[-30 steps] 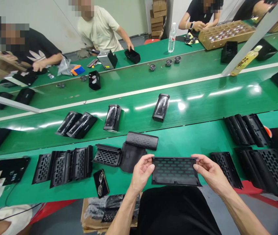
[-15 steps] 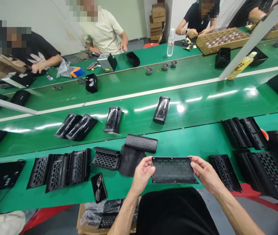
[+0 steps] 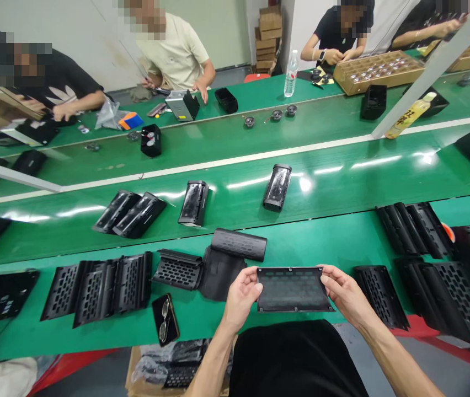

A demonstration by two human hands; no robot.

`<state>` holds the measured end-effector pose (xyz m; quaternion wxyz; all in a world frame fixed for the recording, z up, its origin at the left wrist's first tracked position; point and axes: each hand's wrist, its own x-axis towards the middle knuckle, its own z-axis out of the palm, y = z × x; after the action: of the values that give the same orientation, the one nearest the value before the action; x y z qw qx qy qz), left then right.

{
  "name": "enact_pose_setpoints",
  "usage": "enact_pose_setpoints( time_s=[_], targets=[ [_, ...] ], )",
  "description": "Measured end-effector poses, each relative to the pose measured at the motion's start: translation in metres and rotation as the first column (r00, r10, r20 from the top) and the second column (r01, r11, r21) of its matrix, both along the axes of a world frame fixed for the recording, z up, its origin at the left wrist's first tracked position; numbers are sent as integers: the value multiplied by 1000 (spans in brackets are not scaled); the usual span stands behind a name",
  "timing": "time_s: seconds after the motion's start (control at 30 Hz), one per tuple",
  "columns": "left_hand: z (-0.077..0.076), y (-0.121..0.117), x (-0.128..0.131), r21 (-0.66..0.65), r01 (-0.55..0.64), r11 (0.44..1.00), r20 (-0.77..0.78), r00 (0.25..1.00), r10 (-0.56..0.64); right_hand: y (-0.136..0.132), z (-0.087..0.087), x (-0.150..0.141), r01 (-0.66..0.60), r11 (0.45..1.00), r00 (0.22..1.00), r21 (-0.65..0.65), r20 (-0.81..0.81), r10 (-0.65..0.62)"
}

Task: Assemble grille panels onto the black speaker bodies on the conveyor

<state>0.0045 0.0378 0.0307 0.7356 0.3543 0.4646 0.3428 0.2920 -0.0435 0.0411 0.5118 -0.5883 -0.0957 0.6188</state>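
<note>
Between my hands I see a black mesh-covered panel (image 3: 295, 292), a shallow rectangle with small clips along its long edges. My left hand (image 3: 241, 295) pinches its left end with the thumb on top. At the opposite end my right hand (image 3: 341, 289) grips the upper corner between thumb and fingers. Just beyond my left hand lie a black sheet (image 3: 221, 275), a curved slotted cover (image 3: 239, 244) and another slotted cover (image 3: 178, 270). A further slotted panel (image 3: 380, 295) rests to the right of my right hand.
Stacked slotted covers sit at left (image 3: 96, 289) and right (image 3: 446, 286). Glasses (image 3: 164, 320) lie on a phone (image 3: 172, 331). Below the table edge is a carton (image 3: 135, 375) of wrapped parts. Black speaker bodies (image 3: 277, 187) stand on the green belt (image 3: 235, 193); several people work opposite.
My hands hold the panel in nearly the same place; its near edge has tilted slightly. Across the belt, the person in the light shirt has moved their hands. The view has shifted a little.
</note>
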Motion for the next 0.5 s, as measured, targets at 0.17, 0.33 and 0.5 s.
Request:
enact_pose_setpoints(
  time_s=[0.17, 0.33, 0.5],
  targets=[
    [12, 7, 0, -155, -20, 988, 138, 990, 42, 7, 2, 4, 7, 1000, 999, -8, -38, -7],
    [10, 31, 12, -468, 288, 835, 438, 897, -63, 33, 14, 6, -186, 983, 969, 2, -164, 183],
    [-17, 38, 25, -522, 482, 704, 543, 824, -161, 76, 14, -9, -445, 894, 871, 56, -202, 447]
  ],
)
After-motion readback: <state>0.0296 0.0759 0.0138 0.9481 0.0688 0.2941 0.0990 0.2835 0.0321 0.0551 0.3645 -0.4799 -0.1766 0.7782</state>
